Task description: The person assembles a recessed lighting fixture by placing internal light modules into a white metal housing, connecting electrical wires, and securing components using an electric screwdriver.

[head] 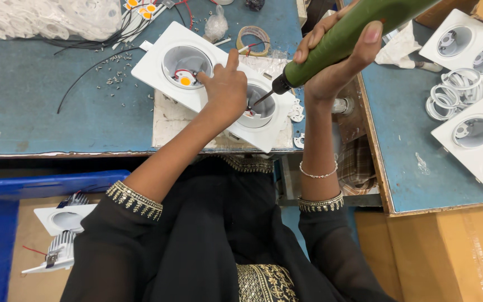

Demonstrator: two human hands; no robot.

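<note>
Head cam: white twin-socket lamp housing [157,61] sits on the blue bench [40,106], left hand [225,89] pressing down on it, fingers loose. Right hand [336,61] is clenched around a green electric screwdriver [353,28], bit inside the right socket.

Green electric screwdriver [342,39]; white twin downlight housing [213,84] with a yellow-orange LED chip [185,80]; blue surface [40,95]; black sleeves [113,246] with gold-embroidered cuffs.
</note>
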